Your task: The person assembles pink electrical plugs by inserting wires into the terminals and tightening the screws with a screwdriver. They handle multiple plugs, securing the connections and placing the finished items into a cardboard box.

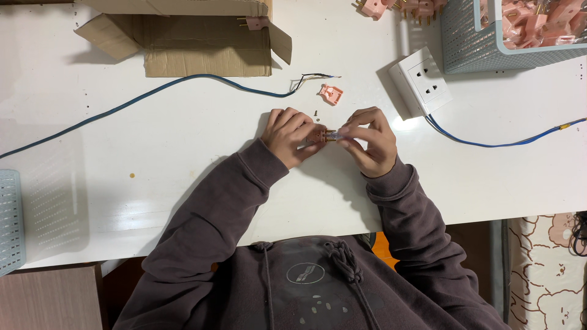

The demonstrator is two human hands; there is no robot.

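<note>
A small pink plastic plug body (pixel 317 135) with brass-coloured pins is held at the middle of the white table (pixel 183 159), between the near and far edges. The left hand (pixel 291 135) is closed around the pink body. The right hand (pixel 369 140) is pinched on the pin end, where a slim tool may also be gripped; this cannot be told. Both hands are therefore occupied with the one plug body.

A separate pink plastic cover piece (pixel 331 93) is seen lying just beyond the hands, toward the far edge, apart from the plug body. A blue cable with stripped, split wire ends (pixel 309 78) is laid near it, and is not joined to the plug body. A tiny dark screw-like item (pixel 316 113) rests between the cover piece and the hands.

It is judged that the assembly is at an early to middle stage: the cover is off and the cable is unconnected.

Further pink plugs (pixel 403 7) are grouped at the far edge, beside a grey-blue mesh basket (pixel 465 43). A white wall socket block (pixel 422 81) is placed right of the hands.
</note>
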